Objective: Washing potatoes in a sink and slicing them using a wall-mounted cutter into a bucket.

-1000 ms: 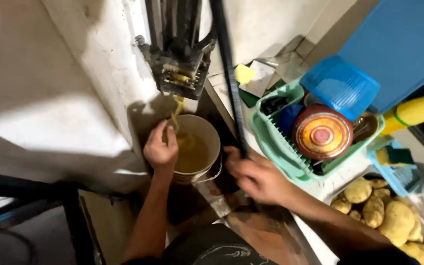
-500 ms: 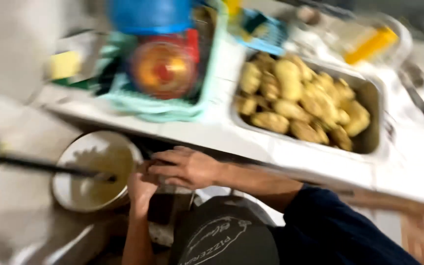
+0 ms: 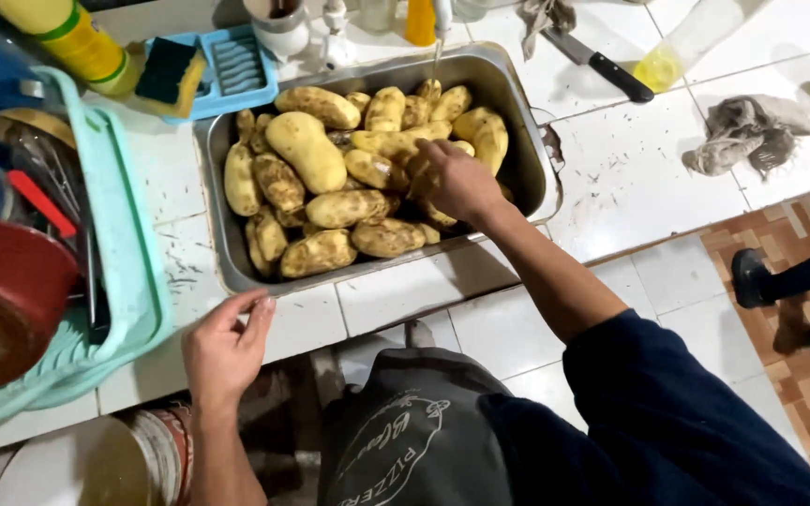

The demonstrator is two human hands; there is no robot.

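Potatoes fill the metal tray, piled up high. The right hand reaches into the pile near the tray's right wall, fingers curled on a potato there; I cannot tell if it grips it yet. The left hand rests flat and open on the white tiles just below the tray's front left corner. A potato looks hard, a bit heavy, and dirty, maybe wet. Best to grab one around its fat middle.

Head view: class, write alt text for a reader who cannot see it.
A person's right hand reaches into a metal tray heaped with potatoes, while the left hand rests on the white tiled counter edge. A green dish rack stands alongside.
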